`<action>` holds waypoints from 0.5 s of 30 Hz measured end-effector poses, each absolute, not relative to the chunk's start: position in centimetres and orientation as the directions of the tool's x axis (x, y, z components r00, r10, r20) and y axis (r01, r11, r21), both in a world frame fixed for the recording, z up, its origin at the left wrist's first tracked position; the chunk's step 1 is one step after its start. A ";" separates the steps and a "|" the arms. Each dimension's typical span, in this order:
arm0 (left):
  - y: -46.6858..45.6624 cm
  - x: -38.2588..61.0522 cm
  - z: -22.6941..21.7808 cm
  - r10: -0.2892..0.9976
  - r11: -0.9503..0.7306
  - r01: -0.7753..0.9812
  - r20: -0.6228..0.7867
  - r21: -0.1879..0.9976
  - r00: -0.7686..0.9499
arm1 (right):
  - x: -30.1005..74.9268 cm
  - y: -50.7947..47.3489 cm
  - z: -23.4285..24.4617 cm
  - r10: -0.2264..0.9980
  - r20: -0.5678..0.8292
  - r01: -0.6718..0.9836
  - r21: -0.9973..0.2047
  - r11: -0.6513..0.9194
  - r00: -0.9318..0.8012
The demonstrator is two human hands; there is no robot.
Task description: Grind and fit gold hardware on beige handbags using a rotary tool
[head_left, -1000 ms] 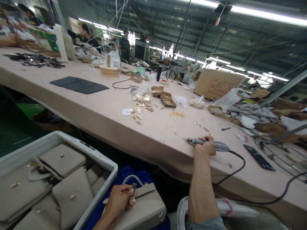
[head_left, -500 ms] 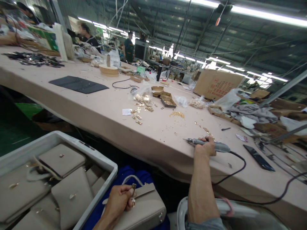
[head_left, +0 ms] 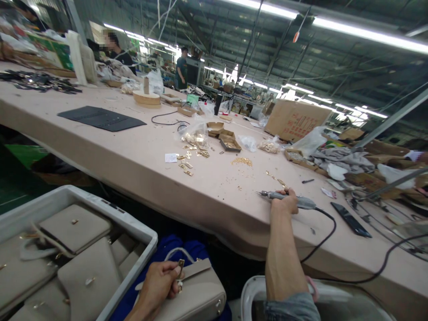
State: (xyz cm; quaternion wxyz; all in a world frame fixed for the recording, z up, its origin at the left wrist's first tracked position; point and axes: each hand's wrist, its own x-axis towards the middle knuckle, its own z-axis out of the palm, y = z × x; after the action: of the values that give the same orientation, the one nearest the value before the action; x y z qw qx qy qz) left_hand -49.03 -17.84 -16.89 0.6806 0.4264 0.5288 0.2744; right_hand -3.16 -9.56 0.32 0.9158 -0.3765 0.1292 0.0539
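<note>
My right hand (head_left: 285,203) is closed round a grey corded electric screwdriver (head_left: 301,202) that lies across the near part of the pink worktable (head_left: 133,156), tip pointing left. My left hand (head_left: 160,281) is low in my lap, pinching a small gold clasp (head_left: 180,265) on the flap of a beige handbag (head_left: 197,294). The bag rests on my blue-clad legs below the table edge.
A grey crate (head_left: 140,234) of several beige bags stands at the lower left. Gold fittings (head_left: 192,149), small cardboard trays (head_left: 229,140), a black mat (head_left: 100,118), a cardboard box (head_left: 294,120) and a dark phone (head_left: 351,219) lie on the table. People work far behind.
The view has shifted slightly, so everything sits a little lower left in frame. Both hands keep their holds and places.
</note>
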 end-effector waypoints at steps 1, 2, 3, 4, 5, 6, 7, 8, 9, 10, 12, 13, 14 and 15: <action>-17.8 -49.0 -16.9 0.826 0.482 0.080 -0.483 0.873 0.290 | -3.2 -9.3 0.2 -0.003 -0.277 -0.193 -0.679 0.708 0.961; -17.8 -48.9 -16.9 0.828 0.478 0.083 -0.480 0.874 0.291 | -3.3 -9.1 0.2 -0.008 -0.276 -0.190 -0.682 0.706 0.961; -17.8 -48.9 -16.9 0.828 0.476 0.086 -0.478 0.875 0.293 | -3.5 -9.0 0.1 -0.012 -0.274 -0.187 -0.685 0.704 0.962; -17.8 -48.8 -16.8 0.828 0.474 0.091 -0.478 0.876 0.293 | -3.6 -8.8 0.0 -0.015 -0.273 -0.185 -0.687 0.702 0.962; -17.8 -48.8 -16.8 0.829 0.471 0.098 -0.478 0.877 0.291 | -3.8 -8.7 0.0 -0.015 -0.271 -0.183 -0.690 0.701 0.962; -17.9 -48.8 -16.7 0.830 0.468 0.104 -0.477 0.878 0.290 | -3.9 -8.6 -0.1 -0.014 -0.269 -0.182 -0.691 0.699 0.963; -17.9 -48.7 -16.6 0.830 0.467 0.106 -0.477 0.878 0.290 | -4.0 -8.6 -0.1 -0.013 -0.265 -0.181 -0.693 0.698 0.964; -17.9 -48.7 -16.6 0.829 0.468 0.105 -0.477 0.877 0.290 | -4.1 -8.5 -0.1 -0.010 -0.262 -0.181 -0.694 0.697 0.965; -17.9 -48.7 -16.5 0.828 0.471 0.100 -0.478 0.876 0.293 | -4.2 -8.5 -0.1 -0.008 -0.259 -0.180 -0.695 0.696 0.966; -17.9 -48.7 -16.5 0.825 0.476 0.096 -0.482 0.874 0.296 | -4.2 -8.6 0.0 -0.006 -0.256 -0.180 -0.695 0.696 0.967; -17.9 -48.7 -16.6 0.818 0.487 0.094 -0.491 0.868 0.301 | -4.3 -8.6 0.0 -0.004 -0.254 -0.179 -0.694 0.698 0.967; -17.9 -48.7 -16.7 0.815 0.489 0.096 -0.493 0.867 0.304 | -4.3 -8.7 0.1 -0.005 -0.253 -0.178 -0.692 0.700 0.967; -17.8 -48.7 -16.7 0.813 0.489 0.097 -0.494 0.867 0.307 | -4.4 -8.7 0.1 -0.006 -0.254 -0.177 -0.690 0.702 0.967; -17.8 -48.7 -16.8 0.813 0.491 0.100 -0.496 0.866 0.307 | -4.4 -8.7 0.2 -0.009 -0.254 -0.174 -0.688 0.705 0.967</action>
State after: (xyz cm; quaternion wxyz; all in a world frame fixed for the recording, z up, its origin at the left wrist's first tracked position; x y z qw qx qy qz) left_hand -48.74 -17.83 -16.82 0.6831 0.4320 0.5279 0.2609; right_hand -4.39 -8.69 0.15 0.9155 -0.3815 0.1198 0.0452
